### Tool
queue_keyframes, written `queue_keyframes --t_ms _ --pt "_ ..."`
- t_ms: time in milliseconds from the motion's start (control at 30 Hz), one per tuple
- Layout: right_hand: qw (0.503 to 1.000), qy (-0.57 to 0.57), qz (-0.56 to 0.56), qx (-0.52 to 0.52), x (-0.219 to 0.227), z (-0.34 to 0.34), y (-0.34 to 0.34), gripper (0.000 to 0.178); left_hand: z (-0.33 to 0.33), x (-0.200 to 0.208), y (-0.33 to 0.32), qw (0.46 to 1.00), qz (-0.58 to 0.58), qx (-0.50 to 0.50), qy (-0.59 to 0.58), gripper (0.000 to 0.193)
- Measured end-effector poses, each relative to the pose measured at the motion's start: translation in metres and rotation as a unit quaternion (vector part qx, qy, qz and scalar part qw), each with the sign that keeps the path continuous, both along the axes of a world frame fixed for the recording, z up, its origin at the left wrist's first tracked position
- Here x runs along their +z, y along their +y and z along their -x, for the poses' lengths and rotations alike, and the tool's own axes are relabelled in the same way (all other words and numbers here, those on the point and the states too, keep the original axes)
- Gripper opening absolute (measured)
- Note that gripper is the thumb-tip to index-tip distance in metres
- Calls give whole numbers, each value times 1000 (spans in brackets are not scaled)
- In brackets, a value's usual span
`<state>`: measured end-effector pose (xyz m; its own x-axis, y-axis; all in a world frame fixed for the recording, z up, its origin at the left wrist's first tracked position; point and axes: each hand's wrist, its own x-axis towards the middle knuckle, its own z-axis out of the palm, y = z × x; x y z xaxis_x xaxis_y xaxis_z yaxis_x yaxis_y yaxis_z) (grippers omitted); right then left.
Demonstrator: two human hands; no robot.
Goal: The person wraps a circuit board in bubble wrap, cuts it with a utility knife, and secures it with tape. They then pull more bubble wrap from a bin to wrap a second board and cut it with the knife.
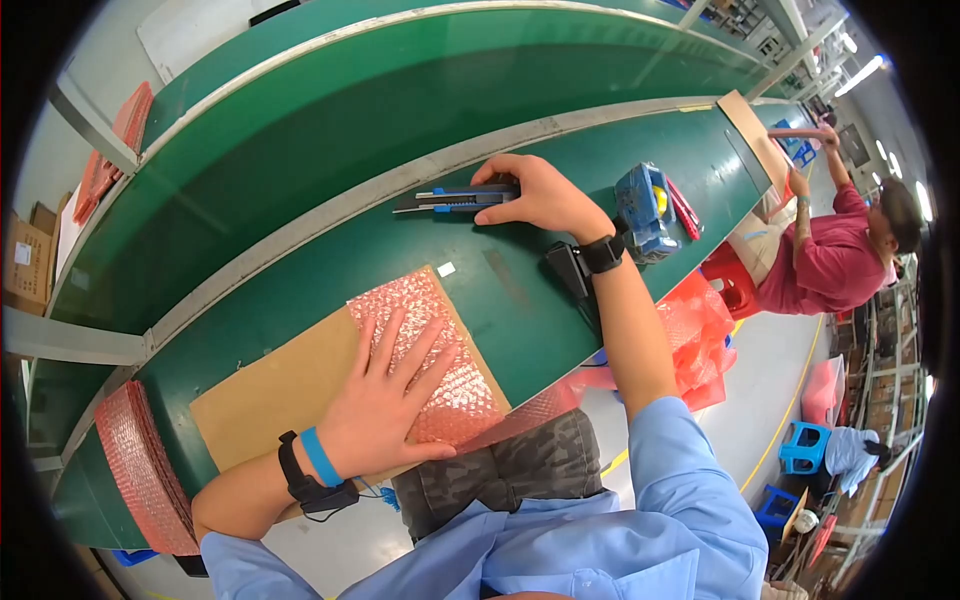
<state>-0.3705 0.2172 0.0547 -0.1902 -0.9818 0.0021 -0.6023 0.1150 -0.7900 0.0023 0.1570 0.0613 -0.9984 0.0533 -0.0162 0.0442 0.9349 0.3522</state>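
Note:
My left hand [385, 415] lies flat with its fingers spread, pressing on a sheet of pink bubble wrap [465, 395]. The wrap covers the right end of a brown cardboard sheet [275, 390] and hangs over the bench's near edge. Farther off to the right, my right hand [530, 195] closes its thumb and fingers around a black and blue utility knife [450, 199] low over the bench. Its narrow end points left; there may be a second knife against it, but I cannot tell. A small white label [446, 268] sits just beyond the wrap.
The green bench [350, 250] has a raised back panel. A pile of pink bubble wrap [145, 465] stands at the left end. On the right are a blue bin [640, 200] and a red utility knife [684, 208]. A co-worker [825, 250] handles cardboard farther right. Loose pink wrap [695, 335] hangs nearby.

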Motion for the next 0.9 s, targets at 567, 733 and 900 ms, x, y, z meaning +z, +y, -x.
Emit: queue_keyframes --t_ms 567,733,900 --pt "989 -132 -8 62 -2 6 1 42 1 -4 1 1000 7 -2 12 120" --pt "990 -73 -24 115 13 -11 6 35 -1 -3 -1 1000 -2 5 5 120" --pt "986 -39 -24 158 15 -18 9 34 -1 -3 1 1000 -13 6 -1 120"
